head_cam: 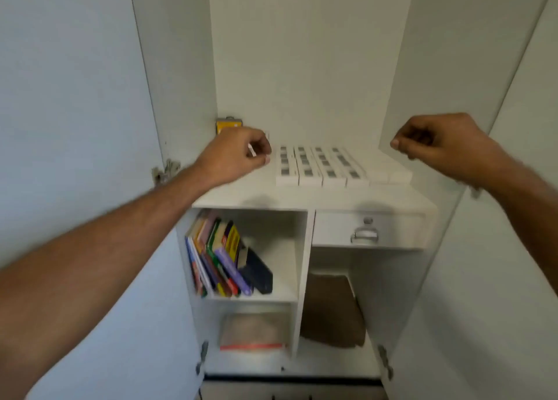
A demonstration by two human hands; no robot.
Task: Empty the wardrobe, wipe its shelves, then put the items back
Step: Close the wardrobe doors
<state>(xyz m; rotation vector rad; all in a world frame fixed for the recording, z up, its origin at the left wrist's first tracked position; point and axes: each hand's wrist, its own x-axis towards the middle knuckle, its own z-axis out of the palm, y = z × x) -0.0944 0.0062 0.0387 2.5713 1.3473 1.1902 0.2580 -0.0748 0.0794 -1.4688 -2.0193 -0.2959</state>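
Observation:
The white wardrobe stands open, and its main shelf [247,199] carries several small white labelled boxes [320,167] in tight rows. My left hand [238,155] hovers over the shelf's left part, fingers curled round what looks like a small white box; only a white edge shows between the fingers. Just behind that hand, a yellow box [229,125] sits in the back left corner. My right hand [431,144] is raised over the right end of the rows, fingers curled and holding nothing.
Below the shelf, a left compartment holds leaning colourful books [217,254] and a dark case [261,274]. A closed drawer [392,232] is at right. A beige folded cloth [253,328] and a brown towel [332,309] lie lower. Both doors [75,97] stand open.

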